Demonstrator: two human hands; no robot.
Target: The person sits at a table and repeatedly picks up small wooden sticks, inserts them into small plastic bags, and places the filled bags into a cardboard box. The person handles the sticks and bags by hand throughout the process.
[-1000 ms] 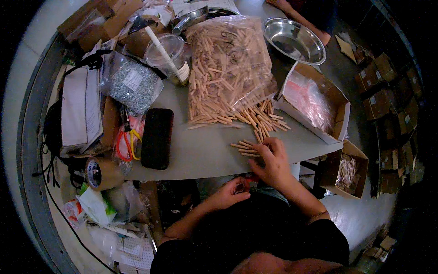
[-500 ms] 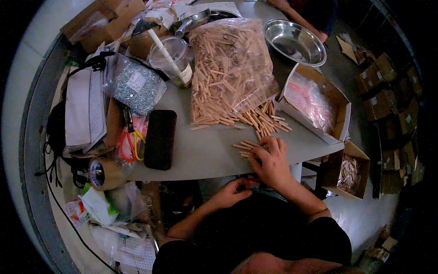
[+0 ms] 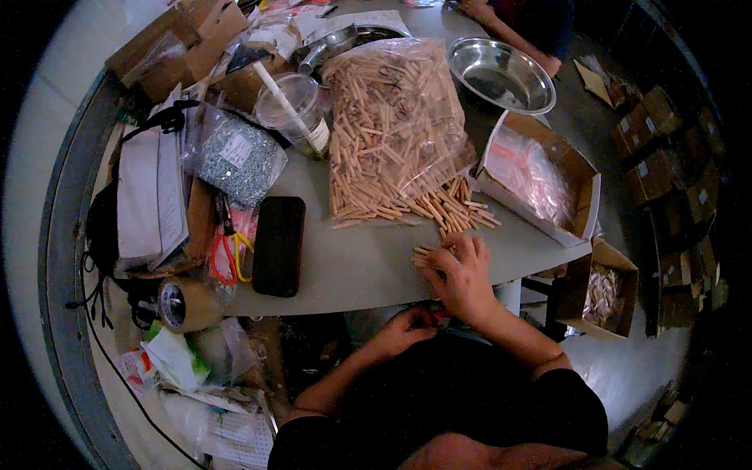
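Note:
On the table near its front edge, my right hand bends its fingers down over a small group of short wooden dowels, their ends showing to the left of the fingertips. My left hand is below the table edge by my lap, its fingers curled in. Something small and red shows by its fingertips, too little of it to name. Beyond my right hand, loose dowels spill from the mouth of a large clear plastic bag full of them.
Right of the bag stand an open carton of clear bags and a steel bowl. To the left lie a black phone, scissors, a bag of screws and a plastic cup. Another person's arm rests at the far side.
The fingers of my right hand have closed in, and the dowels under them sit in a tighter bunch. My left hand stays by my lap. The whole view has shifted slightly.

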